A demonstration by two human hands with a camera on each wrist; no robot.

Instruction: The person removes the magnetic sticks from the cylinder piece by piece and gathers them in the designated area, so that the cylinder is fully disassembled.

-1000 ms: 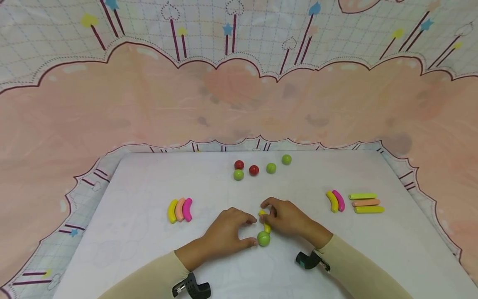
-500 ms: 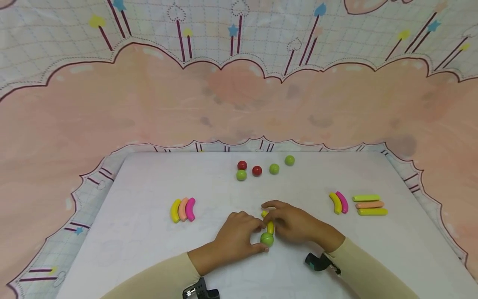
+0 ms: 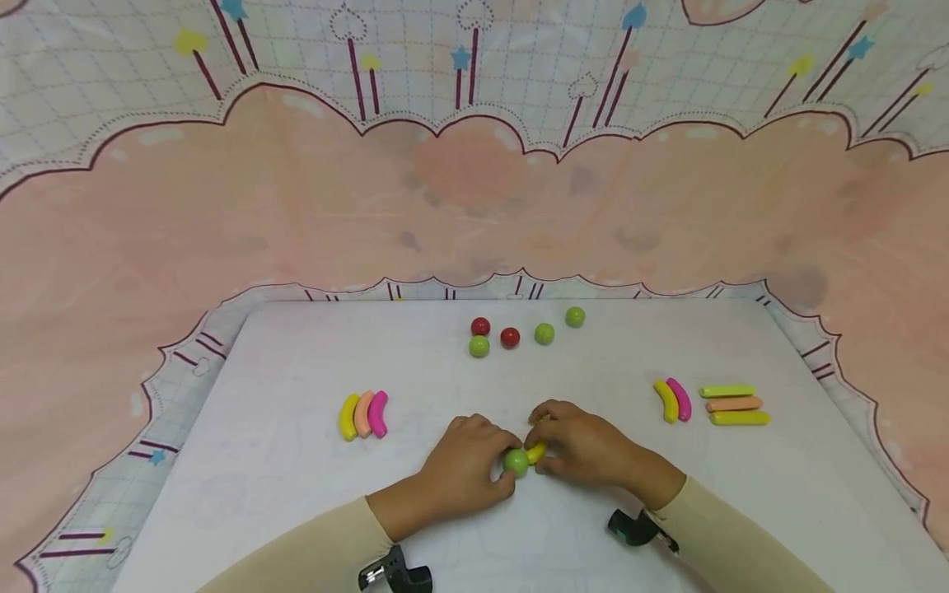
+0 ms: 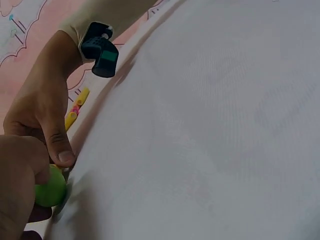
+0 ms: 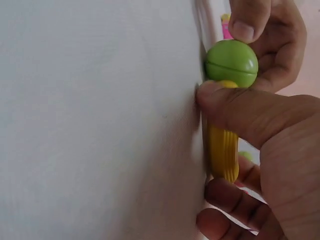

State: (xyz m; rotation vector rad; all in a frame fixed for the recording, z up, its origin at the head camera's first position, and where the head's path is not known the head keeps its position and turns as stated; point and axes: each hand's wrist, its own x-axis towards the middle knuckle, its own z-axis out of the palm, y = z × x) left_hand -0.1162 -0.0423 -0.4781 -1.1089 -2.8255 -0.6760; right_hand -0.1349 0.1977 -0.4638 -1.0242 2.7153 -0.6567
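Note:
In the head view my left hand [image 3: 467, 465] holds a glossy green ball [image 3: 515, 463] between thumb and fingers, low over the white tabletop. Beside it, my right hand [image 3: 593, 449] grips a yellow curved stick [image 3: 536, 452], partly hidden by the fingers. The right wrist view shows the ball [image 5: 231, 62], with a seam round it, touching one end of the yellow stick [image 5: 223, 150]. My right thumb presses near that joined end, and fingers reach round the other end. In the left wrist view, the fingers partly cover the ball [image 4: 51, 189].
Several red and green balls, one a red ball [image 3: 510, 338], lie toward the far edge of the white tabletop [image 3: 296, 346]. Three curved sticks, including a pink one [image 3: 378, 414], sit at left. At right lie two curved sticks and three straight ones, including an orange stick [image 3: 734, 405].
My left fingers have closed onto the green ball. The ball and yellow stick have turned together, the ball's end swinging left and slightly away. My right fingers have shifted along the stick.

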